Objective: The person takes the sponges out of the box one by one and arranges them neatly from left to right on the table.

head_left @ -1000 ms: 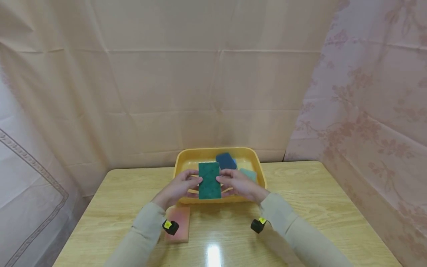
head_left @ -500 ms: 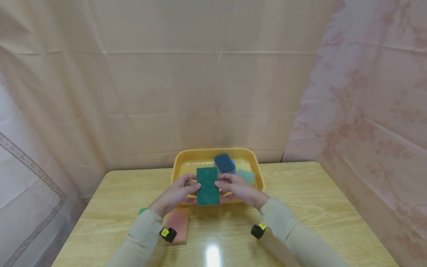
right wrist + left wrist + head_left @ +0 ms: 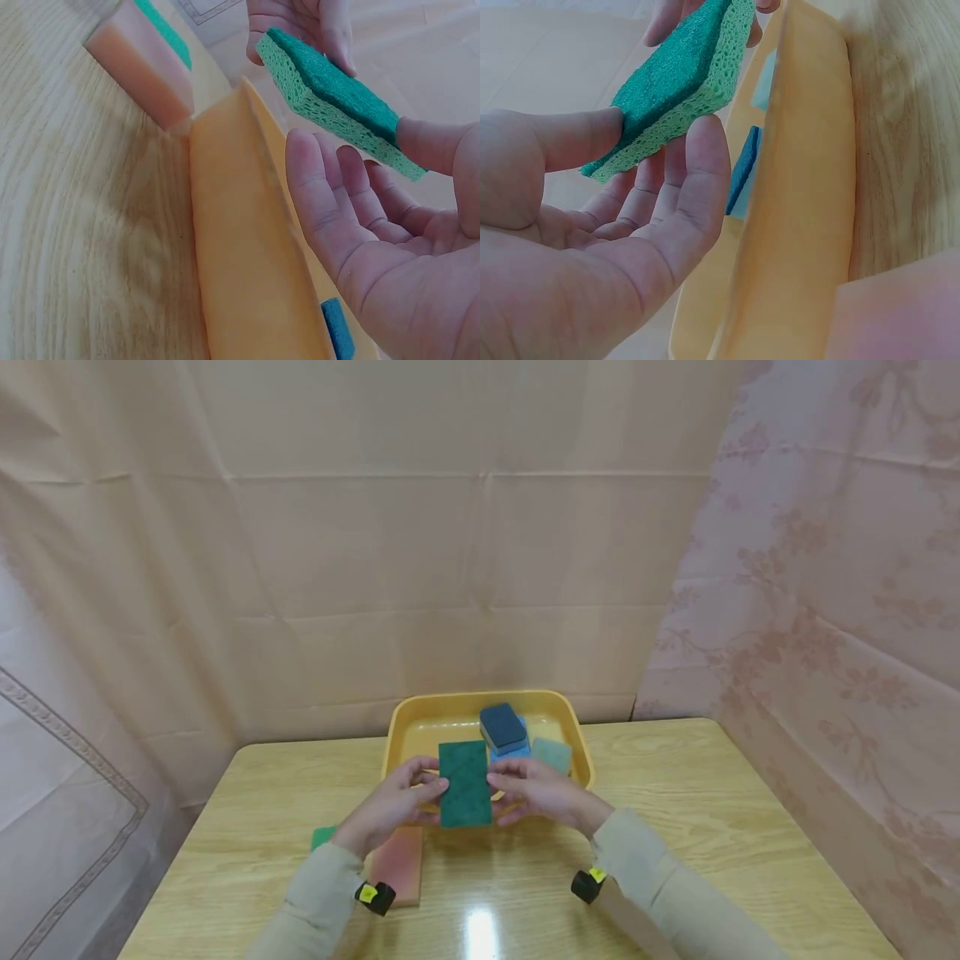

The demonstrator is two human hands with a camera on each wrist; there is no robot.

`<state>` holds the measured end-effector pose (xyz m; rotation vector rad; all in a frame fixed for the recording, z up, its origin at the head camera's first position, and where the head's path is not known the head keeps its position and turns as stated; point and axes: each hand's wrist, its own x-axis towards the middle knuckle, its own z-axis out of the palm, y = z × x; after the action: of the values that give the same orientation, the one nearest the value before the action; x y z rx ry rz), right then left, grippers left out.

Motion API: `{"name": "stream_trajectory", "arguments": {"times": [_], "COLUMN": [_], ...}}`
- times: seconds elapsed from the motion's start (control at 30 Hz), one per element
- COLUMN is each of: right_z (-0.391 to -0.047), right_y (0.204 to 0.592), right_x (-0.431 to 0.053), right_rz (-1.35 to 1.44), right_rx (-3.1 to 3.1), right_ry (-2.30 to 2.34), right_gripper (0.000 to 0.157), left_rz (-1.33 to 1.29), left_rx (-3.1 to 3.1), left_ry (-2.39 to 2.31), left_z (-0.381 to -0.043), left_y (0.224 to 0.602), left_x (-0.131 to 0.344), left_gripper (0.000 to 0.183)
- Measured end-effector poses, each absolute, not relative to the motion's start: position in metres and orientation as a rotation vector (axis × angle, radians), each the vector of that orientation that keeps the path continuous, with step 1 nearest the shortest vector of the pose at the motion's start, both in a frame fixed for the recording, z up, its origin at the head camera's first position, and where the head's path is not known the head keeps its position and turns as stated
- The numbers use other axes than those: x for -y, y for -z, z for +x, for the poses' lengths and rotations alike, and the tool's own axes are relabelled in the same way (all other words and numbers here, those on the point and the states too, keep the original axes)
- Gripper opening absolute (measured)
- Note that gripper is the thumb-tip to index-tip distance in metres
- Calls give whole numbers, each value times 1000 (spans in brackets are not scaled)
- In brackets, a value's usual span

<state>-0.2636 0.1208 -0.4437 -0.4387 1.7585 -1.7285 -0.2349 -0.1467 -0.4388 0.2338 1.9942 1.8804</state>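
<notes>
A sponge (image 3: 465,783) with a dark green scouring face and a pale green porous body is held up over the tray's front part. My left hand (image 3: 393,802) pinches its left edge, thumb on the dark face and fingers beneath, as the left wrist view shows. At the opposite edge my right hand (image 3: 546,792) grips it the same way, thumb (image 3: 431,142) on top. Behind it, inside the yellow tray (image 3: 442,700), lie a dark blue-topped sponge (image 3: 502,725), a bright blue piece partly under it and a pale green sponge (image 3: 551,753).
A pink sponge (image 3: 401,864) lies on the wooden table (image 3: 735,827) in front of the tray, near my left wrist. Beside it a bright green piece (image 3: 322,836) is mostly hidden by my left arm. Curtains (image 3: 360,568) hang behind the table.
Both hands have brought the green sponge slightly lower and nearer to me. More of the blue sponges in the tray shows, and the bright green piece has come into sight beside my left arm.
</notes>
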Motion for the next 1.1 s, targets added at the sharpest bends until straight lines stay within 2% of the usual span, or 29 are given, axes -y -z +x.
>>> {"name": "stream_trajectory", "arguments": {"times": [0.2,0.43,0.9,1.1], "right_z": [-259,-258,-254,-252], "right_y": [449,452,456,457], "right_x": [-122,-121,-118,-118], "right_rz": [-445,-511,-545,-590], "right_rx": [-1775,-1798,-1924,-1995], "right_ry": [1711,1647,1538,1456], "right_gripper": [53,38,40,34], "left_rz": [226,231,238,254], "left_rx": [-1990,-1984,-1966,-1950], "left_ry": [-1892,-1892,-1872,-1859], "left_z": [-229,-221,-209,-206], "left_y": [441,442,454,458], "left_x": [147,150,158,161], "left_gripper": [53,52,51,52]}}
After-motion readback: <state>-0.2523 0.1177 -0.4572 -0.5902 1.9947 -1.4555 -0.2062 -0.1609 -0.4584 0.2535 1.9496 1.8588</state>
